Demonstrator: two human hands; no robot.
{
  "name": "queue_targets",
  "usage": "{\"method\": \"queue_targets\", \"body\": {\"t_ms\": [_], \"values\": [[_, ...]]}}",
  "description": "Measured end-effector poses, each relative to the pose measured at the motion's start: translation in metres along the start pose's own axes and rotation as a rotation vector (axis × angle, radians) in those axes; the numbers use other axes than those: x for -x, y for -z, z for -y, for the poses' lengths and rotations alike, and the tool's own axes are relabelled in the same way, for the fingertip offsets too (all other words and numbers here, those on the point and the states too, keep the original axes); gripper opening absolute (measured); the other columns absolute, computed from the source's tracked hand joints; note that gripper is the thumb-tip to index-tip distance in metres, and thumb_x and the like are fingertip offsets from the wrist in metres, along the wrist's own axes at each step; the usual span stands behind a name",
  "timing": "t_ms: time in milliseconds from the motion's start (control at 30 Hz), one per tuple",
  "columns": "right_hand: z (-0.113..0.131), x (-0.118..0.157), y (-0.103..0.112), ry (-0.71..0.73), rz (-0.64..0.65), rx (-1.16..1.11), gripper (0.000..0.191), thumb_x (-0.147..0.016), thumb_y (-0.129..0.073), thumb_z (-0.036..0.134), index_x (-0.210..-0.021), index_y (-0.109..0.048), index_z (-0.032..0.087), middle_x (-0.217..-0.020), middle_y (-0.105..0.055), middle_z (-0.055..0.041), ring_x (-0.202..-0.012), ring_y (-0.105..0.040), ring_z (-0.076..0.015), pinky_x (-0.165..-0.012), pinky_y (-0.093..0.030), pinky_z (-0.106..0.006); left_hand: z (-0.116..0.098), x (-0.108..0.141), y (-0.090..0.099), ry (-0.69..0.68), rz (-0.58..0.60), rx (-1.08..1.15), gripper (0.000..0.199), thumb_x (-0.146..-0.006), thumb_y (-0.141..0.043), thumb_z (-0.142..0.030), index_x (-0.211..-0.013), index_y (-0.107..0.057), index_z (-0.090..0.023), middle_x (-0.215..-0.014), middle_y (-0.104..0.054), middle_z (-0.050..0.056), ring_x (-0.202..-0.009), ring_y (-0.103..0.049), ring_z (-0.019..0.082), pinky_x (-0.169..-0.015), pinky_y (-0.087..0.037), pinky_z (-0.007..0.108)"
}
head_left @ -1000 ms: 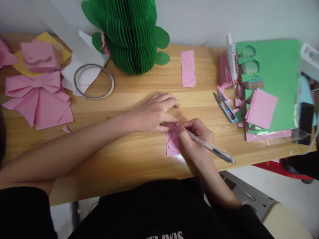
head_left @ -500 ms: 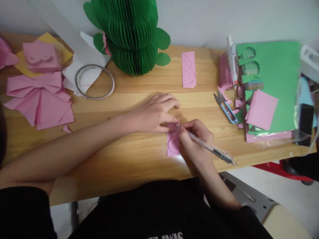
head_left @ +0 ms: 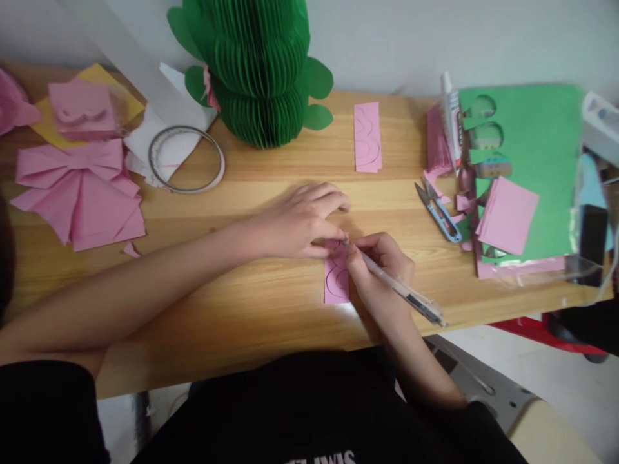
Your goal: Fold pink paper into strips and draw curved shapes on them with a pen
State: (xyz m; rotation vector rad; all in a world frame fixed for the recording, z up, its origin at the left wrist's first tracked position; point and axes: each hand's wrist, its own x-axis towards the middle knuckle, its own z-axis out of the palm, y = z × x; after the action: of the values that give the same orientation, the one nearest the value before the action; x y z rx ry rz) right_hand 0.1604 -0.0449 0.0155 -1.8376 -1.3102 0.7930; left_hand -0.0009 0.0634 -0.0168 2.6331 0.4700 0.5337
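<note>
A narrow pink paper strip (head_left: pixel 337 287) lies on the table in front of me, with curved dark lines drawn on it. My left hand (head_left: pixel 309 222) rests over its upper end, fingers apart, thumb and forefinger pressing the paper down. In my right hand (head_left: pixel 384 267) is a clear pen (head_left: pixel 411 296), its tip at the strip's top by my left fingertips; its back end slants down to the right. Both hands partly cover the strip. Farther back lies another pink strip (head_left: pixel 367 137) with similar curves.
A green honeycomb paper shape (head_left: pixel 261 77) stands at the back. On the left are a tape roll (head_left: pixel 220 169) and a folded pink paper bow (head_left: pixel 77 193). Blue thread snips (head_left: pixel 442 216), pink scraps, a glue tube (head_left: pixel 452 119), green sheets (head_left: pixel 541 154) and pink squares (head_left: pixel 510 216) lie right.
The pen's back end has swung slightly left and down while its tip stays near the strip's top. The left hand keeps its place; the view has shifted a little.
</note>
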Motion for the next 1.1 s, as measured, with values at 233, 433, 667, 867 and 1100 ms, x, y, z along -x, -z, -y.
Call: {"method": "queue_targets", "body": {"t_ms": [233,433,667,867,1100], "values": [[0.0001,-0.0010,0.0022,0.000,0.021,-0.001,0.017,-0.078,-0.068,0.033,-0.069,-0.062,0.020,-0.052,-0.062,0.0038,-0.044,-0.054,-0.0096,-0.044,-0.041,-0.021,0.0001,0.0003,0.0004,0.004,0.010,-0.002,0.019,-0.089,-0.065,-0.041,-0.096,-0.077,-0.027,-0.120,-0.061,0.010,-0.117,-0.053,0.028,-0.095,-0.043,0.043],[-0.0009,-0.0007,0.0026,-0.022,0.033,0.002,0.017,-0.076,-0.069,0.033,-0.068,-0.062,0.019,-0.054,-0.063,0.0032,-0.044,-0.054,-0.0090,-0.043,-0.040,-0.021,-0.0017,-0.0001,0.0003,0.006,0.011,-0.018,0.021,-0.090,-0.064,-0.042,-0.095,-0.077,-0.027,-0.120,-0.062,0.010,-0.116,-0.053,0.028,-0.094,-0.043,0.043],[-0.0031,0.0003,0.0034,-0.001,0.062,-0.016,0.012,-0.077,-0.066,0.028,-0.069,-0.063,0.019,-0.053,-0.063,0.0044,-0.044,-0.054,-0.0087,-0.045,-0.041,-0.022,-0.0036,-0.0002,-0.0001,0.002,0.010,-0.048,0.024,-0.092,-0.059,-0.042,-0.092,-0.076,-0.025,-0.118,-0.062,0.010,-0.115,-0.052,0.027,-0.092,-0.043,0.041],[-0.0016,0.0003,0.0047,-0.022,0.089,-0.013,0.011,-0.077,-0.066,0.027,-0.070,-0.065,0.019,-0.057,-0.066,0.0028,-0.047,-0.056,-0.0093,-0.047,-0.042,-0.022,-0.0045,-0.0004,-0.0001,-0.025,-0.007,-0.064,0.026,-0.093,-0.057,-0.042,-0.090,-0.076,-0.024,-0.117,-0.063,0.011,-0.114,-0.053,0.029,-0.090,-0.044,0.042],[-0.0007,0.0009,0.0042,-0.012,0.101,-0.034,0.010,-0.078,-0.066,0.025,-0.071,-0.065,0.019,-0.056,-0.065,0.0037,-0.047,-0.055,-0.0086,-0.047,-0.041,-0.022,-0.0056,-0.0007,0.0000,-0.032,-0.014,-0.069,0.026,-0.093,-0.057,-0.041,-0.090,-0.077,-0.023,-0.115,-0.063,0.011,-0.112,-0.054,0.029,-0.089,-0.045,0.043]]}}
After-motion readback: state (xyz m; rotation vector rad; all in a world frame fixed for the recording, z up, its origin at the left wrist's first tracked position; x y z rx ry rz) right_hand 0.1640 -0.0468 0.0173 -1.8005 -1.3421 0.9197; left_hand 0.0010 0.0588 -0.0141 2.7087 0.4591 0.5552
